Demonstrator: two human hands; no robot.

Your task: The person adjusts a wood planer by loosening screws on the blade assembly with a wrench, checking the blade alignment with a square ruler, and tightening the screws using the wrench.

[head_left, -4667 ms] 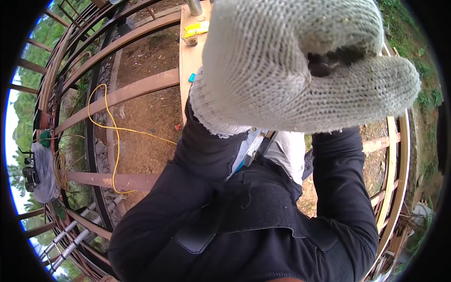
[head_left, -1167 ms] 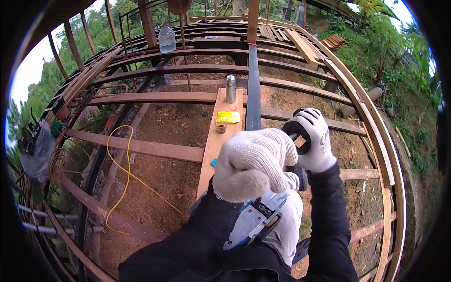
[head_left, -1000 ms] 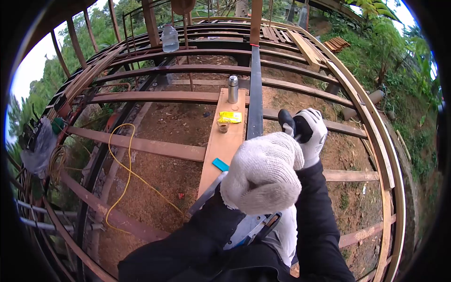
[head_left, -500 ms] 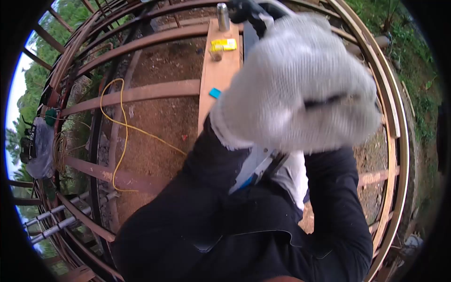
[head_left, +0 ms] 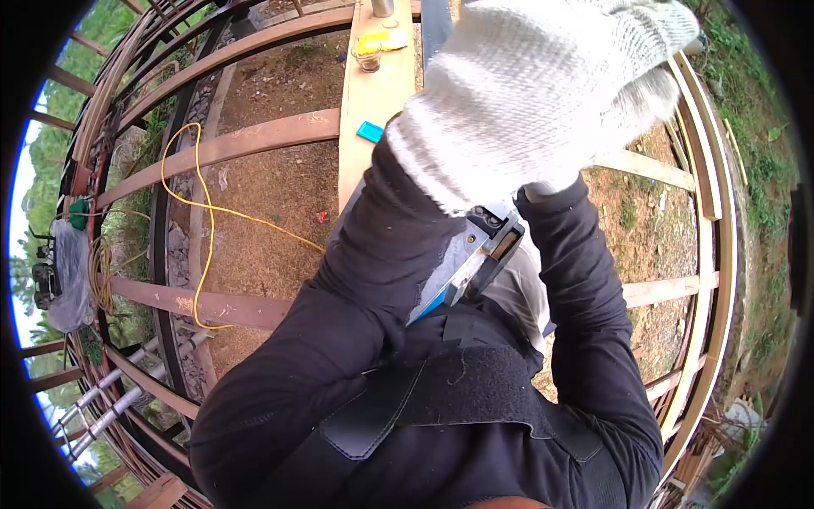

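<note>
Both my hands wear white knitted work gloves and are raised close to the camera, overlapping. My left hand fills the upper middle, in front of the other, its fingers toward the upper right. My right hand is behind it, largely covered, its dark sleeve rising from below. I cannot tell whether either hand holds something. Below the gloves, by my lap, is a grey metal tool or fitting with a bolt, black parts and a blue edge.
A wooden plank left of my hands carries a small glass, a yellow packet, a metal can and a teal piece. Beams cross above bare soil. A yellow cord loops at left.
My gloved hands have moved up and spread slightly, uncovering more of the forearms and the grey metal item. The view has shifted, so the plank's things sit higher in it.
</note>
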